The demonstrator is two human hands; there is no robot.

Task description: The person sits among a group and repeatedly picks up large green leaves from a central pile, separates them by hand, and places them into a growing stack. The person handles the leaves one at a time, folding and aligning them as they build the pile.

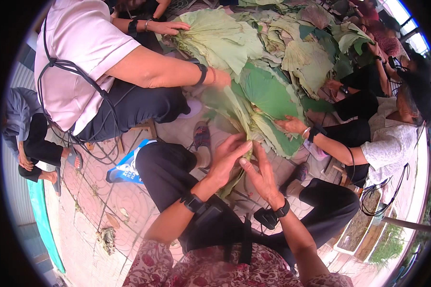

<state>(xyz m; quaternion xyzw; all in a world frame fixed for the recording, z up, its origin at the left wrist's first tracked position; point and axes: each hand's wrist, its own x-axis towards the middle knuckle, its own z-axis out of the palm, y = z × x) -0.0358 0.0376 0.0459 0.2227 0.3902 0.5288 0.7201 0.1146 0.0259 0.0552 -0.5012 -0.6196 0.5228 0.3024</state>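
Observation:
My left hand [227,160] and my right hand [261,174] come together over my lap, both pinching a folded green lotus leaf [239,119] that hangs between my knees. The leaf runs up from my fingers toward a big heap of lotus leaves [273,52] on the ground ahead. A person in a pink shirt at the left holds the same bundle with a hand [220,79]. Another person at the right rests a hand [289,125] on a round leaf [268,93]. Both my wrists wear black bands.
Several people sit on low stools around the leaf heap. A blue bag [127,167] lies on the paved ground by my left knee. A sandal [202,136] sits ahead of me. Planters [364,234] stand at the lower right; a teal edge [43,220] runs at the left.

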